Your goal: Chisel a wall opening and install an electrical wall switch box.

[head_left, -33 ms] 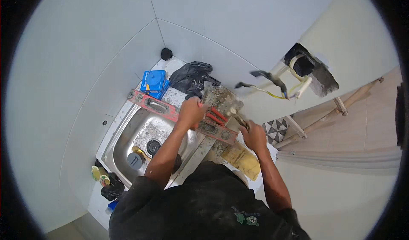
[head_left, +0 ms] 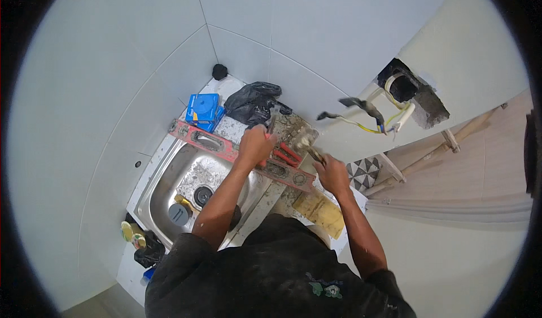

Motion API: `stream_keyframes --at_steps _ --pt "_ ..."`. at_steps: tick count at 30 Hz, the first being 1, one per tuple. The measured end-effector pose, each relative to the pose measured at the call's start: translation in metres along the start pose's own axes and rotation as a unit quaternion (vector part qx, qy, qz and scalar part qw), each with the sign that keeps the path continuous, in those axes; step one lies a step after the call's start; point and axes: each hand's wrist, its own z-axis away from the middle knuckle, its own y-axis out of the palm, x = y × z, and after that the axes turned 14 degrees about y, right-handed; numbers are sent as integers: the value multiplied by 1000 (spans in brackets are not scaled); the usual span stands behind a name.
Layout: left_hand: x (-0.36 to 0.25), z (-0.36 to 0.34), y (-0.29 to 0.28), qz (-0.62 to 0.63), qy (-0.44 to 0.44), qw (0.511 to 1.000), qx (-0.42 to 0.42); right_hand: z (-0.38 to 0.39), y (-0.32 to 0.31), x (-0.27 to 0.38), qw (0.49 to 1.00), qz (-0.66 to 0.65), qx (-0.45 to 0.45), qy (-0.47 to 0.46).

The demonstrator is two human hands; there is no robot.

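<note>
My left hand [head_left: 257, 147] is closed round a red-handled tool with a grey metal end [head_left: 274, 120] pointing away from me; its exact kind is hard to make out. It is above a long red spirit level [head_left: 226, 148], dirty with mortar, that lies across the far edge of the sink. My right hand [head_left: 333, 174] grips a short brush [head_left: 307, 144] with a pale tip, held over a patch of grey debris [head_left: 291, 129]. A red-handled hand tool [head_left: 289, 155] lies between the two hands, next to the level.
A steel sink [head_left: 148, 196] holds a grey round part and a yellow-handled brush. Blue boxes [head_left: 203, 109] and a black plastic bag [head_left: 254, 102] stand behind the level. A yellow sponge-like slab [head_left: 322, 213] lies near my right forearm. Loose wires [head_left: 367, 114] hang from a wall hole.
My right hand and its brush have shifted slightly left. The left hand's tool has turned, so its grey metal end now shows above the fist.
</note>
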Motion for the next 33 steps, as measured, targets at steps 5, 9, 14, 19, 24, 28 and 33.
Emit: stream_keyframes --at_steps 5,9,14,19,24,28,33 --pt "-4 -52 6 -77 -32 996 -15 -59 38 24 1000 16 -7 -9" --pt "24 -82 12 -54 -4 997 -52 -79 55 30 999 30 1 -38" --pt "51 -97 15 -62 -18 993 -97 -90 74 28 994 102 46 -14" --pt "38 -95 14 -22 -64 995 -72 -98 86 22 996 34 -8 -86" --pt "22 -104 8 -17 -120 990 -70 -108 91 22 994 13 1 -108" --pt "40 -112 8 -50 -117 991 -50 -108 93 29 989 46 -54 -131" --pt "82 -125 12 -31 -157 986 37 -77 90 86 975 2 -107 -193"
